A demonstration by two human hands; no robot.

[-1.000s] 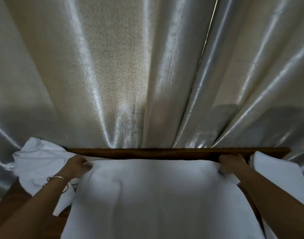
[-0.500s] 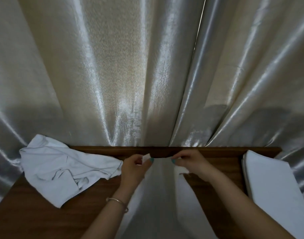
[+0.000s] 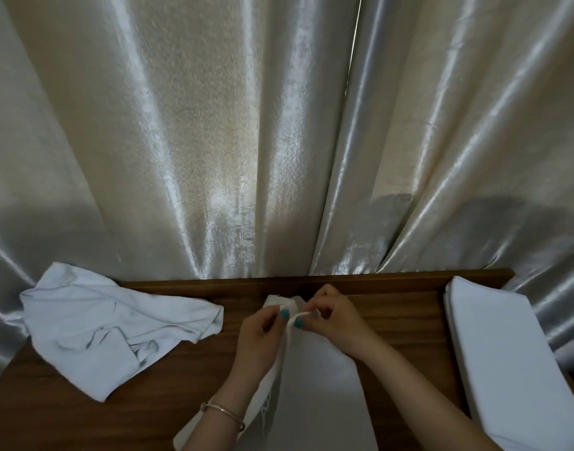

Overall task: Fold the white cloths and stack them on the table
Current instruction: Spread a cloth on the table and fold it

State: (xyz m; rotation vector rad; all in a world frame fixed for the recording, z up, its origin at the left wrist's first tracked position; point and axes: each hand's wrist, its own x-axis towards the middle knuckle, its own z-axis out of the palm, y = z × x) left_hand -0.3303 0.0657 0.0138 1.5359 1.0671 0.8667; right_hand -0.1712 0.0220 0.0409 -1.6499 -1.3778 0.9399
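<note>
Both hands meet at mid-surface, left hand [image 3: 262, 333] and right hand [image 3: 336, 320] each pinching the top corners of a white cloth [image 3: 314, 385] draped toward the camera, crumpled cloth [image 3: 110, 330] lying left, folded stack [image 3: 506, 362] sitting right, wooden surface [image 3: 402, 307] beneath.

A white cloth [image 3: 314, 379] hangs doubled lengthwise in the middle of the wooden table [image 3: 149, 415], its top corners drawn together and raised near the far edge. At the left lies a crumpled white cloth [image 3: 113, 330] (loose, unfolded, spilling past the table's corner). At the right rests a neat stack of folded cloths [image 3: 510, 356].
</note>
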